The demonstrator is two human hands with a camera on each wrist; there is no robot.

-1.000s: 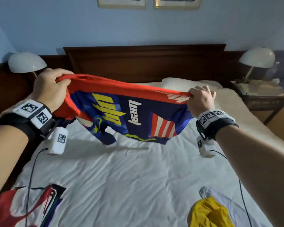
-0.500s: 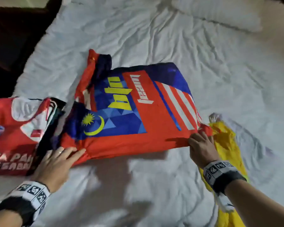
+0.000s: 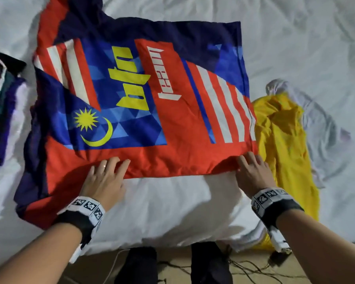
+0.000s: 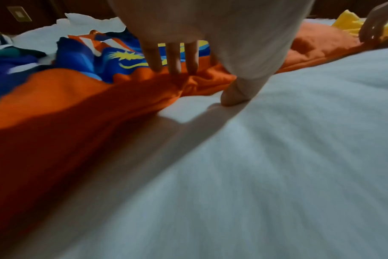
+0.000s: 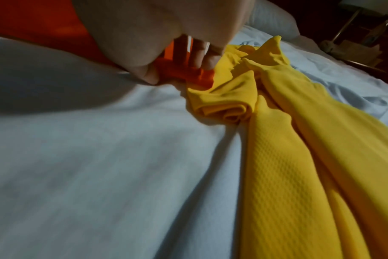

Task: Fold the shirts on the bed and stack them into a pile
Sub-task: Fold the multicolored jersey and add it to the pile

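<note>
A red and blue shirt with a yellow crescent, a star and white stripes lies spread face up on the white bed. My left hand rests with straight fingers on its near red hem, left of centre; in the left wrist view the fingers press the cloth and the thumb touches the sheet. My right hand is at the near right corner. In the right wrist view it pinches the red corner between thumb and curled fingers.
A crumpled yellow shirt lies right of the spread shirt, touching its edge, with a white garment beyond it. A stack of folded shirts sits at the left. Below the bed's near edge are the floor, cables and dark legs.
The shirt went from held up in the air to lying on the bed. It now lies flatter and wider, and my left hand has moved right along the near hem.
</note>
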